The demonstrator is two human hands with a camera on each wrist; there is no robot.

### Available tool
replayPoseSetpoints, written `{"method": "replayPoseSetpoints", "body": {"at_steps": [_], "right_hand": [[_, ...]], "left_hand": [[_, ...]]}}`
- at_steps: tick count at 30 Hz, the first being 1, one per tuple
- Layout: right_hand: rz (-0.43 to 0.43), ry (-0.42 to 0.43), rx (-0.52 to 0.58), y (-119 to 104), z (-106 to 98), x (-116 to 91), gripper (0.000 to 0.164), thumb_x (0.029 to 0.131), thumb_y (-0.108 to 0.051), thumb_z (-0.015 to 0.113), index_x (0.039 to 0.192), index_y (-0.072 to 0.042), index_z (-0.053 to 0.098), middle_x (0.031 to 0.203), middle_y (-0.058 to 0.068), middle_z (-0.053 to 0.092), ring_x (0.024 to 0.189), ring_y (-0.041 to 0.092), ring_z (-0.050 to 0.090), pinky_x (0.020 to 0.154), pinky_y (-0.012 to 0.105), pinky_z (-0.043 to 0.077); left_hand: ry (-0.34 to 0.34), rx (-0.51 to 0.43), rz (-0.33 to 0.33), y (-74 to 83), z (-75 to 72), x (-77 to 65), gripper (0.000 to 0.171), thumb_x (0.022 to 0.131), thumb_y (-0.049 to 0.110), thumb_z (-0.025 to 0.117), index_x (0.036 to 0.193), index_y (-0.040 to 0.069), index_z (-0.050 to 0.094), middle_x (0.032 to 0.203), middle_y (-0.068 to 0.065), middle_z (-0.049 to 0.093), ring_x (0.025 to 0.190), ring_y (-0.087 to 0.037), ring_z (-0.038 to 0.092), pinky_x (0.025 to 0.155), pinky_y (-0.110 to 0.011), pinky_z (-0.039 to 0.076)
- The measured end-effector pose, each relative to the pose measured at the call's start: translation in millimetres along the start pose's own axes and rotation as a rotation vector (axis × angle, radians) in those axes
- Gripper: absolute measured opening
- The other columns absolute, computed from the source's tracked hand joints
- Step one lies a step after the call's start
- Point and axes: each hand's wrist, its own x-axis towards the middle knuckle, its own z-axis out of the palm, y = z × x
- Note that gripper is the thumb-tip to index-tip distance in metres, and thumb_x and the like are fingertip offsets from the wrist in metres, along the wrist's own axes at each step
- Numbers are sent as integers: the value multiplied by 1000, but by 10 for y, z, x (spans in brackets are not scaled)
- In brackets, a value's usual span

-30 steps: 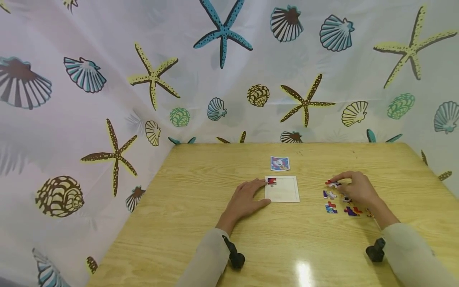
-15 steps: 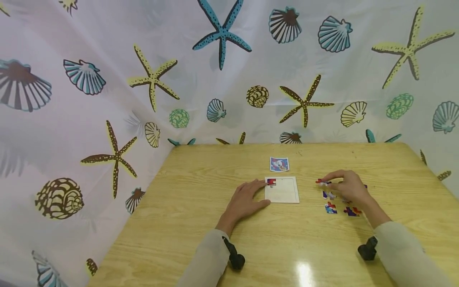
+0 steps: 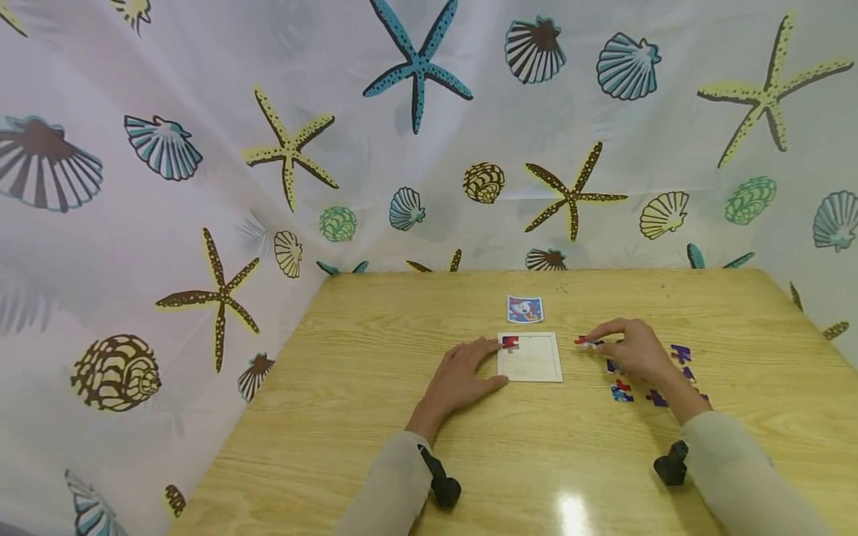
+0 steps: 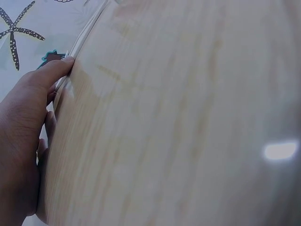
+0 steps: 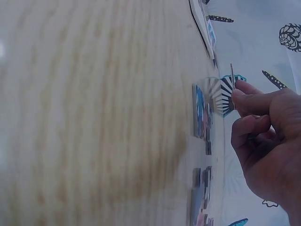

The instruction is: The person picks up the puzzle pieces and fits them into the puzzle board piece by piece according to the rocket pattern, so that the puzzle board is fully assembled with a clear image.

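Puzzle piece (image 3: 584, 342) pinched in right hand (image 3: 635, 350), left hand (image 3: 462, 377) touching tray (image 3: 538, 365)

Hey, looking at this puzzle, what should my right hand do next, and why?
Probably carry the pinched piece left and try it beside the corner piece. Your right hand holds it just right of the tray, both pieces show red, and the space beside the corner piece is bare. Your left hand rests at the tray's left edge.
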Motion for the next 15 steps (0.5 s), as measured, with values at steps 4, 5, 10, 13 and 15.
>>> {"method": "replayPoseSetpoints", "body": {"at_steps": [4,5,10,13,15], "right_hand": [[-27,-2,-6,-19,33,20,23,98,2,64,117,-2,77,146,31,53,42,10,35,40,27,39],[-25,-4,1,-28,41,20,24,99,2,63,118,-2,77,145,31,54,41,10,35,40,27,39],[17,-27,43,-74,98,35,25,102,-1,60,121,-3,76,142,29,56,40,10,36,39,27,39],[52,-29,68,-92,145,56,25,103,-2,59,121,-4,76,142,26,56,44,12,37,41,26,38],[47,-18,58,-97,182,84,25,102,-1,60,119,-5,77,144,26,56,55,15,43,46,26,38]], "left_hand": [[3,-5,-1,8,-9,-4,71,97,60,62,159,28,45,165,4,40,156,-13,28,129,-41,15],[2,-7,-2,11,-11,-5,71,97,60,62,159,28,45,165,4,40,156,-13,28,129,-41,15],[1,-11,-5,18,-16,-9,71,97,59,62,159,27,45,165,4,41,156,-13,28,129,-41,15],[0,-7,-6,14,-14,-7,71,97,59,62,159,27,45,165,4,40,156,-13,29,129,-41,14],[1,-3,-8,10,-16,-6,72,97,59,62,159,27,45,165,4,40,156,-13,28,129,-40,14]]}}
